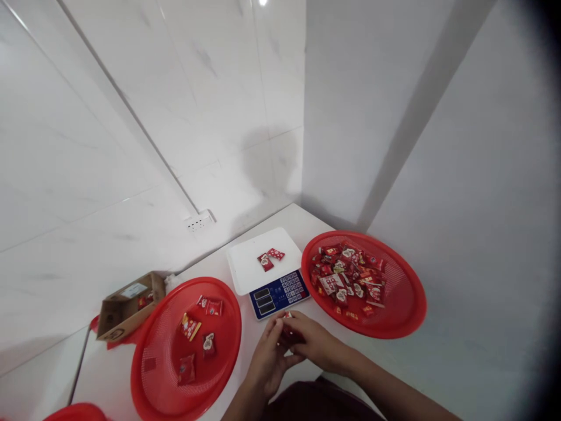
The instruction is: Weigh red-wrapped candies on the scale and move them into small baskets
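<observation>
1. Left hand (268, 358) and right hand (316, 339), at the near edge, meet with fingers closed together on a red packet (290, 335); fingers partly hide it, so its full outline cannot be told.
2. Held packet is located just on the near side of a scale (243, 272), whose blue key panel (280, 294) faces the hands.
3. Two small wrapped packets (265, 261) lie touching or nearly so on the scale's white pan.
4. Right of the scale: a red basket (401, 292) containing a loose heap of mostly red packets (350, 275).
5. Left of the scale: a second red basket (163, 383) containing five scattered packets (209, 345).
6. Farther left, beside that basket: an open cardboard box (127, 320), red items inside.
7. Far wall: socket plate (199, 221).
</observation>
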The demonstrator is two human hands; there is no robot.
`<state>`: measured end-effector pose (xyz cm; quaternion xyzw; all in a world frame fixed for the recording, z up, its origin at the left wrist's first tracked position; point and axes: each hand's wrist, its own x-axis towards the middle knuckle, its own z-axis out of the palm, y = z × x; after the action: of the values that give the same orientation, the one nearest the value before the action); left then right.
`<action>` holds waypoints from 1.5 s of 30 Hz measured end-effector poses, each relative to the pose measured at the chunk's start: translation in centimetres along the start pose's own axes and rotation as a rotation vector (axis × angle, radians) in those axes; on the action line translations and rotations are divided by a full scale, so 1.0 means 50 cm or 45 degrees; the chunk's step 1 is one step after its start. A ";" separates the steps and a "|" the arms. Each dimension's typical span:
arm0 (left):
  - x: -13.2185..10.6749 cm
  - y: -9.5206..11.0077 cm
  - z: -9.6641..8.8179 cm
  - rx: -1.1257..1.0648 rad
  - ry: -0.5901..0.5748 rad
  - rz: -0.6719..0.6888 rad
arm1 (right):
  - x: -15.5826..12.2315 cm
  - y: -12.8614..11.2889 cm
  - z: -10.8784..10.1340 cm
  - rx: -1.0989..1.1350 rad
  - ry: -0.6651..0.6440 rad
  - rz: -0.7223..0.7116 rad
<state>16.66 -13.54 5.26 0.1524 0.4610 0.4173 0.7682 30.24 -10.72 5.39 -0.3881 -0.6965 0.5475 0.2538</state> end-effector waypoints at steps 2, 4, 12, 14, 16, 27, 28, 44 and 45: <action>-0.004 0.005 -0.007 -0.024 -0.023 0.009 | 0.001 -0.007 -0.012 0.096 -0.027 0.015; -0.005 0.012 -0.014 -0.077 -0.042 0.010 | 0.003 -0.015 -0.021 0.208 -0.048 0.053; -0.010 0.038 -0.030 -0.207 -0.081 0.006 | 0.009 -0.041 -0.028 0.704 -0.014 0.271; -0.009 0.038 -0.030 -0.240 -0.086 0.005 | 0.010 -0.035 -0.023 0.793 0.033 0.296; -0.009 0.038 -0.030 -0.263 -0.074 0.007 | 0.012 -0.026 -0.018 0.835 0.098 0.291; -0.016 0.032 -0.041 -0.229 0.141 0.043 | 0.040 0.042 -0.035 0.744 0.473 0.453; -0.015 0.030 -0.047 -0.243 0.167 0.039 | 0.049 0.054 -0.037 0.796 0.511 0.473; -0.015 0.008 -0.077 -0.146 0.250 0.078 | 0.135 0.039 -0.007 0.556 -0.054 0.434; -0.015 0.005 -0.079 -0.097 0.250 0.082 | 0.119 0.042 0.002 0.499 -0.156 0.406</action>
<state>13.06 -14.57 3.75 0.0962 0.5127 0.4721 0.7107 27.32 -5.70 2.94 -0.4026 -0.5213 0.7276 0.1918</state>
